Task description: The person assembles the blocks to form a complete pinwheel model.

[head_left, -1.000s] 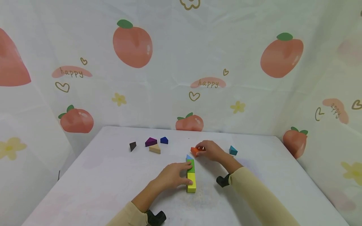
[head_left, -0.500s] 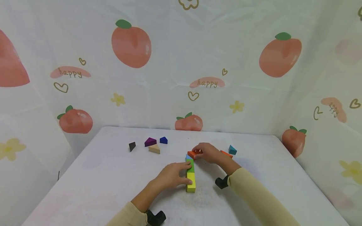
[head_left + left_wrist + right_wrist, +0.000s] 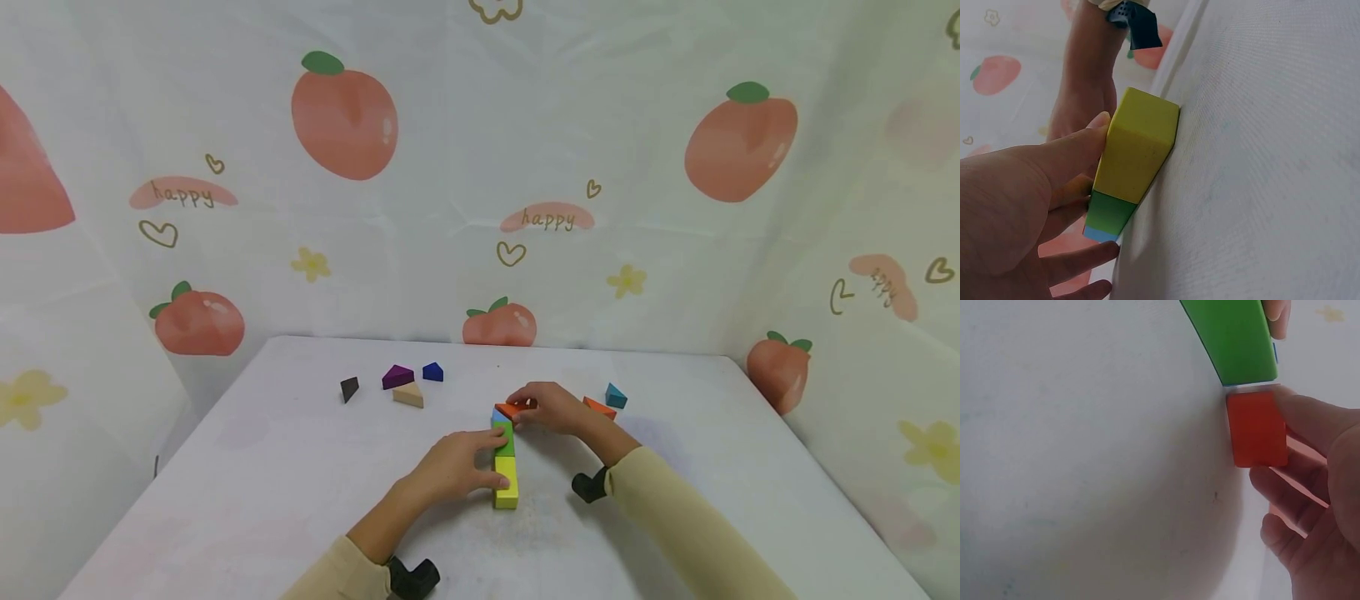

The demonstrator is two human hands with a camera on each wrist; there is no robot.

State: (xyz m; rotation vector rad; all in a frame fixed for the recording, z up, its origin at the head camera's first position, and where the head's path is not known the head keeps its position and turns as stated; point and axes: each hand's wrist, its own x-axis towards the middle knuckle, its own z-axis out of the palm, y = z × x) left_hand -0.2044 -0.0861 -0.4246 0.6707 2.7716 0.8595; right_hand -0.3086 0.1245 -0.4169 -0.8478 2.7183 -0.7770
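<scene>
A yellow block (image 3: pixel 506 496), a green block (image 3: pixel 507 447) and a light blue triangular block (image 3: pixel 498 416) lie end to end in a row on the table. My left hand (image 3: pixel 450 468) steadies this row from the left, thumb on the yellow block and forefinger on the green one. At the row's far end, my right hand (image 3: pixel 553 408) pinches an orange triangular block (image 3: pixel 1259 430) between thumb and fingers. This block sits beside the light blue one. In the right wrist view, a narrow gap shows between the orange block and the green block (image 3: pixel 1235 340).
Another orange triangular block (image 3: pixel 600 407) and a teal one (image 3: pixel 616 396) lie right of my right hand. Farther left are purple (image 3: pixel 398 377), dark blue (image 3: pixel 432 372), tan (image 3: pixel 408 395) and black (image 3: pixel 349 389) blocks. A patterned curtain (image 3: pixel 442 192) hangs behind the white table (image 3: pixel 247 467).
My right hand has moved slightly left and nearer with the orange block, bringing it against the row's far end. My left hand has stayed in place.
</scene>
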